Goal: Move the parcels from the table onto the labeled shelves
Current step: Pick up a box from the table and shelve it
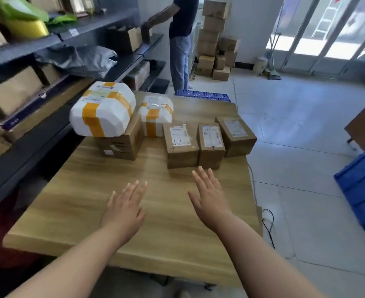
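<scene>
On the wooden table (87, 203) stand three small brown boxes in a row: the left one (180, 145), the middle one (211, 145) and the right one (237, 136). A large white foam parcel with orange tape (102, 108) lies on a bigger brown box (123, 145). Beside it stands a smaller white foam parcel (155, 115). My left hand (125, 207) and my right hand (209, 194) hover flat over the table with straight fingers, holding nothing. The right fingertips are just short of the small boxes. Dark shelves (48, 134) run along the left.
The shelves hold boxes, a grey bag (85, 59) and yellow and green parcels (27, 22). A person (180, 39) stands at the shelf's far end. Stacked cartons (213, 39) rise by the back wall. A blue crate (362, 186) sits at right, a blue pallet (205, 95) behind the table.
</scene>
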